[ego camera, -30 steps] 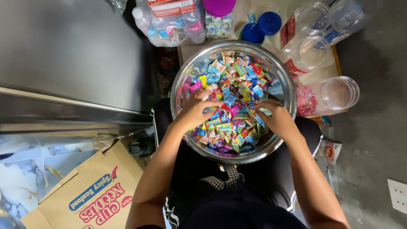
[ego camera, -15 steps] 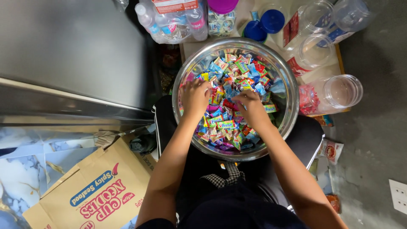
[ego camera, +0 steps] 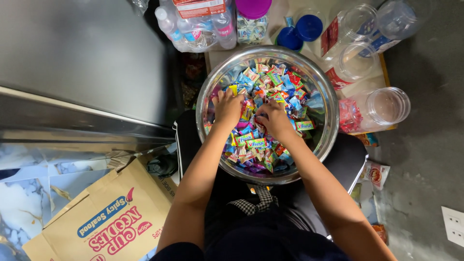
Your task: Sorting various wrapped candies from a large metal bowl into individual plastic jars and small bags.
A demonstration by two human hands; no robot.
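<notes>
Currently sifting small bright-wrapped sweets [ego camera: 282, 89] in large round steel bowl [ego camera: 328, 135]: left hand [ego camera: 228, 107] spread flat, right hand [ego camera: 273, 118] loosely curled, grasp unclear. Best kept shallow, clear of rim at 12 o'clock.

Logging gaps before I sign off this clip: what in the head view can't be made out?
- Fingertips of the left hand and right hand: buried in the wrapped candies, so any grasp is hidden.
- Floor of the steel bowl: covered by candies.
- Water bottles and purple-lidded jar: cut off by the top edge.
- Cardboard box: cut off by the bottom edge.
</notes>
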